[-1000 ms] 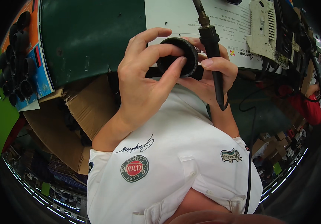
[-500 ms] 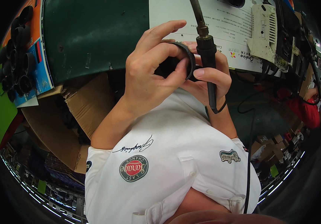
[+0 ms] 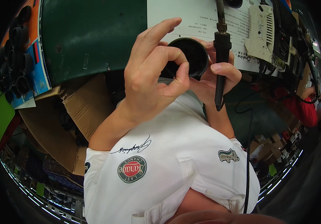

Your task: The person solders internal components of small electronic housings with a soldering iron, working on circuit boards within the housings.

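Note:
Above my lap is a short round black cup-like part (image 3: 195, 52), its wide dark opening turned up toward me. My right hand (image 3: 226, 72) supports its right side. That same hand grips a soldering iron (image 3: 222, 43) by its black handle, metal shaft pointing away from me. My left hand (image 3: 149, 69) lies at the cup's left, thumb and index fingertip pinched together over the opening, the other fingers partly extended behind. Whether something small is in that pinch cannot be made out. The hand hides the cup's lower left rim.
Several black round parts (image 3: 18, 59) stand on a printed sheet at the left. An open cardboard box (image 3: 87, 104) is below the green table edge (image 3: 93, 44). A dirty white control unit (image 3: 261, 33) sits on the printed white sheet (image 3: 190, 18). A black cable (image 3: 251, 142) hangs at right.
The black part has tipped so its opening faces up toward me. The soldering iron and right hand have shifted right. My left fingertips have come together over the opening.

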Available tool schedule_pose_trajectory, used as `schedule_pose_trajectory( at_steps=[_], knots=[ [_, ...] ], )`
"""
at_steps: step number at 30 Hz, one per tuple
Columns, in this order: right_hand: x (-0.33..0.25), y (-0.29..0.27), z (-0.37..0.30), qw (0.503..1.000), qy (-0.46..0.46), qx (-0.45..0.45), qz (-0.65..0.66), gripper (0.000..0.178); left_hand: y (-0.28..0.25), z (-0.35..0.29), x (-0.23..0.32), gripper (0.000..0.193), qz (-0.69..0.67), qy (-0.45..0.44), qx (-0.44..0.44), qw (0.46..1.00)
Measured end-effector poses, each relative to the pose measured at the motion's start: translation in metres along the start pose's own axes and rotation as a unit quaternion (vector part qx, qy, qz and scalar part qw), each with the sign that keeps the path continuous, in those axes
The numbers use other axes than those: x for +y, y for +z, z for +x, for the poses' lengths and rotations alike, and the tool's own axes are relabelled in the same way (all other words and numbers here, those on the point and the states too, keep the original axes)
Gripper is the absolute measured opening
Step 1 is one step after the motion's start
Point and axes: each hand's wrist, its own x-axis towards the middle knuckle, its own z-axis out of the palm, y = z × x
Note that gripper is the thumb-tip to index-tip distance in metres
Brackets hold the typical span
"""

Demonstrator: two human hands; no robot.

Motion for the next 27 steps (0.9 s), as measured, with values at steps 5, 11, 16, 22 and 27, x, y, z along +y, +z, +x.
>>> schedule_pose_trajectory(
  at_steps=[5, 11, 16, 22, 27],
  knots=[
    [-0.001, -0.002, 0.0, 1.0, 0.019, -0.001, -0.006, 0.058, -0.012, 0.006, -0.009, 0.017, 0.026, 0.052, 0.079, 0.995],
    [-0.003, -0.002, -0.005, 0.996, 0.012, -0.043, -0.082, 0.06, -0.005, 0.001, 0.004, 0.014, 0.049, -0.022, -0.021, 0.998],
    [-0.005, 0.0, -0.01, 0.993, -0.01, -0.044, -0.108, 0.057, -0.001, -0.002, 0.004, 0.012, 0.026, -0.066, -0.037, 0.997],
    [-0.004, -0.002, -0.012, 0.992, -0.031, -0.04, -0.117, 0.053, -0.001, -0.002, -0.005, 0.013, 0.012, -0.045, -0.051, 0.998],
    [-0.003, 0.001, -0.007, 0.99, -0.039, -0.042, -0.13, 0.052, 0.003, -0.003, -0.016, 0.011, -0.036, -0.039, -0.032, 0.998]
  ],
)
